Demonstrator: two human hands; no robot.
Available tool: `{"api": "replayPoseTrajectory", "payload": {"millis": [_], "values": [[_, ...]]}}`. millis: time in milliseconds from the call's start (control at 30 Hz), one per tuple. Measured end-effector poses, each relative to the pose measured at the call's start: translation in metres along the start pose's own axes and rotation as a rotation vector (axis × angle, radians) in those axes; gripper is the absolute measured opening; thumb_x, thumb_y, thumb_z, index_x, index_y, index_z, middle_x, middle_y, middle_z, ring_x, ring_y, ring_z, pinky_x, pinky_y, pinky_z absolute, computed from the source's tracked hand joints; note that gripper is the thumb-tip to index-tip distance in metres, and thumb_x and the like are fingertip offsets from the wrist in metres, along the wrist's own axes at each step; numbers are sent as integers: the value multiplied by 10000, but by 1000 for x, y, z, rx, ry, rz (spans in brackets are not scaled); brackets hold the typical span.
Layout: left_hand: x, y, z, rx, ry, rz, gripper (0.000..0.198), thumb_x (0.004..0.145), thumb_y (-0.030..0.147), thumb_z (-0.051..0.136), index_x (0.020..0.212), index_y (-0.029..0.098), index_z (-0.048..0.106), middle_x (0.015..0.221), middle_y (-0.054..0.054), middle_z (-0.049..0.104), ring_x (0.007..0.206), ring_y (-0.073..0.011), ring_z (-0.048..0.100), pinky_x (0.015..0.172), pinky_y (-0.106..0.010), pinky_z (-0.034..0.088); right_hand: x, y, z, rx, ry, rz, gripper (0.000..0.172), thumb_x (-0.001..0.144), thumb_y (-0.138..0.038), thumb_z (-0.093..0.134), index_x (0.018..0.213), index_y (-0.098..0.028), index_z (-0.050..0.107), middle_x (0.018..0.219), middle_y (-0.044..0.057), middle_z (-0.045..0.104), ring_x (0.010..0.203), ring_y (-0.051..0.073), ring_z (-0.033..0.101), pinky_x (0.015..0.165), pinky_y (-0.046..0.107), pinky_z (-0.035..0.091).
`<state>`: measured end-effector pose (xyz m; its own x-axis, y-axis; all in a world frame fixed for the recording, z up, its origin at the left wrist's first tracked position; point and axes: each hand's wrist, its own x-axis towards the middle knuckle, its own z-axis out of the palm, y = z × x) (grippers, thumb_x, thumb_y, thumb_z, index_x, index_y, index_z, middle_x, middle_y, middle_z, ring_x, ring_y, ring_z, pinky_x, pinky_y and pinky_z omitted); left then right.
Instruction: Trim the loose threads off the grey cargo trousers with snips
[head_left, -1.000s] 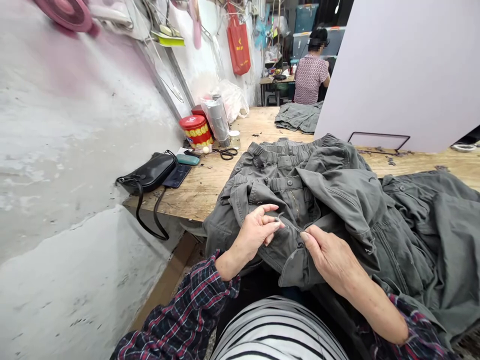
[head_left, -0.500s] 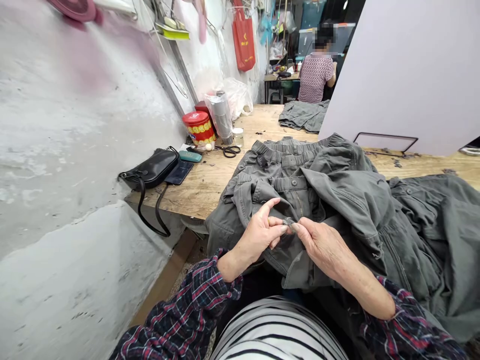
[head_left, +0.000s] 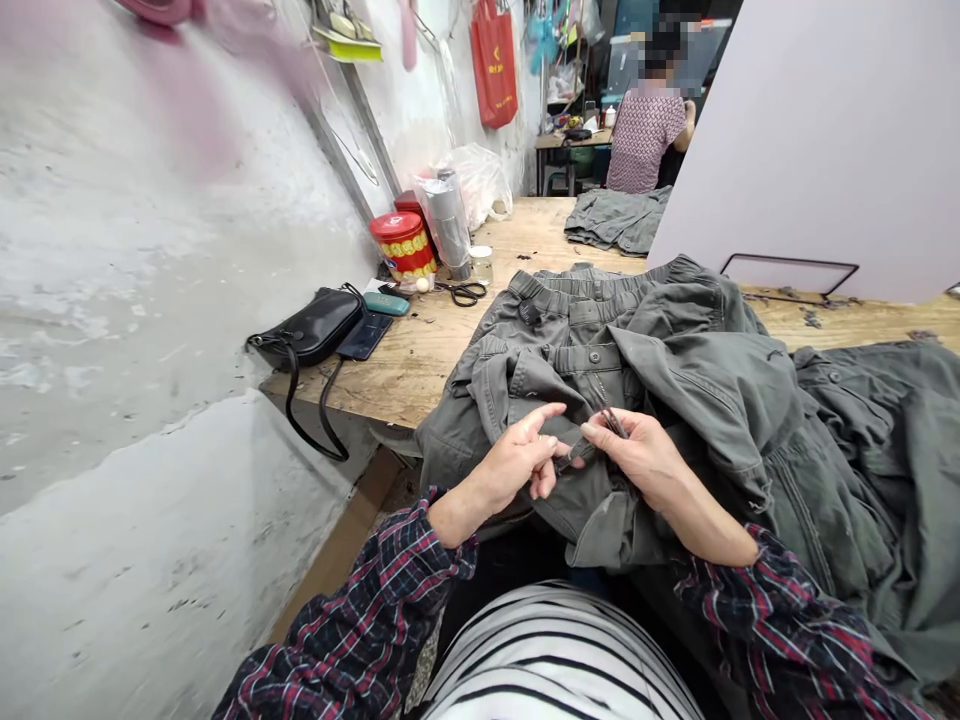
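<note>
Grey-green trousers [head_left: 517, 400] lie bunched at the table's front edge and hang over it. Their waistband has a button, and a zip fly shows below it. Above them, a narrow grey fabric strip [head_left: 577, 452] runs between my two hands. My left hand [head_left: 521, 462] pinches its lower end between thumb and fingers, the index finger stretched out. Thumb and fingers of my right hand [head_left: 637, 448] are closed on the other part, where a loop of it stands up. Whether the strip joins the trousers I cannot tell.
More grey-green garments [head_left: 885, 430] lie on the right, and folded ones [head_left: 619, 220] farther back. Black scissors [head_left: 466, 294], a red tin [head_left: 405, 245], a jar [head_left: 481, 265] and a black handbag [head_left: 315, 330] are on the left. A white panel [head_left: 817, 150] stands right; a person [head_left: 651, 135] sits beyond.
My hands have moved apart a little, the right one turning and lifting. A loop of the strip now shows above my right fingers. The view has shifted slightly.
</note>
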<state>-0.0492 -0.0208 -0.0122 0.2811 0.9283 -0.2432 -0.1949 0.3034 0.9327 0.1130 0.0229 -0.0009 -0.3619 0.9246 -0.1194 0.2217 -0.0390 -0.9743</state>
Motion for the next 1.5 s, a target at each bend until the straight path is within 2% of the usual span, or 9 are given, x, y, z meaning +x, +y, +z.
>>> {"api": "replayPoseTrajectory", "payload": {"millis": [167, 367, 533, 667, 767, 933, 1067, 1333, 1500], "values": [[-1, -5, 3, 96, 74, -42, 320, 667, 260, 649, 915, 75, 570, 640, -8, 613, 334, -28, 436, 333, -156, 339, 2, 7, -8, 11, 34, -17, 344, 680, -491, 625, 644, -161, 537, 525, -52, 433, 483, 72, 352, 477, 221, 307], [2, -2, 5, -7, 45, -12, 309, 651, 305, 696, 836, 87, 579, 590, 5, 602, 325, -33, 434, 332, -162, 326, -9, 6, -14, -474, 61, -533, 173, 807, -217, 514, 940, -204, 625, 825, 28, 574, 730, 129, 526, 655, 245, 408], [0, 1, 4, -21, -72, 19, 278, 683, 317, 691, 808, 85, 601, 610, 7, 589, 345, -24, 445, 342, -154, 324, -10, 4, -11, -685, 6, -682, 218, 771, -90, 468, 850, -208, 634, 790, 22, 536, 674, 114, 499, 591, 229, 378], [0, -1, 6, -71, -11, -34, 326, 648, 305, 713, 843, 97, 556, 587, 11, 606, 318, -34, 436, 330, -161, 314, -3, 5, -22, -433, 192, -572, 136, 838, -209, 465, 726, -185, 539, 680, -5, 505, 619, 110, 474, 586, 228, 383], [2, -1, 7, -103, 22, -30, 334, 644, 296, 713, 854, 99, 544, 584, 12, 609, 318, -34, 432, 333, -165, 328, -8, 7, -33, -488, 366, -421, 237, 878, -372, 441, 739, -192, 510, 612, -21, 493, 552, 114, 443, 539, 237, 350], [3, 0, 9, -134, 38, -12, 339, 661, 302, 707, 877, 96, 547, 608, 9, 607, 340, -29, 429, 349, -171, 352, -29, 10, -29, -1073, 305, -562, 267, 909, -385, 395, 841, -174, 544, 782, 54, 587, 693, 168, 498, 691, 306, 331], [2, 1, 10, -144, 36, 3, 339, 667, 301, 710, 887, 104, 544, 624, 9, 608, 353, -28, 430, 360, -172, 365, -35, 7, -21, -1266, 328, -632, 248, 916, -335, 396, 815, -170, 551, 737, 53, 557, 687, 173, 475, 720, 321, 300], [2, 2, 14, -106, 28, 27, 298, 687, 275, 684, 881, 88, 558, 629, -3, 607, 357, -28, 442, 360, -159, 356, -32, 0, -18, -1297, 282, -628, 269, 920, -303, 384, 739, -178, 539, 669, 28, 523, 648, 162, 468, 705, 317, 283], [-1, -1, 16, 33, 89, 96, 223, 702, 252, 643, 858, 97, 603, 601, -4, 606, 361, -50, 460, 389, -188, 390, -30, -2, -24, -820, 192, -380, 333, 935, -404, 308, 766, -198, 508, 635, -8, 502, 572, 128, 438, 604, 273, 311]]}}
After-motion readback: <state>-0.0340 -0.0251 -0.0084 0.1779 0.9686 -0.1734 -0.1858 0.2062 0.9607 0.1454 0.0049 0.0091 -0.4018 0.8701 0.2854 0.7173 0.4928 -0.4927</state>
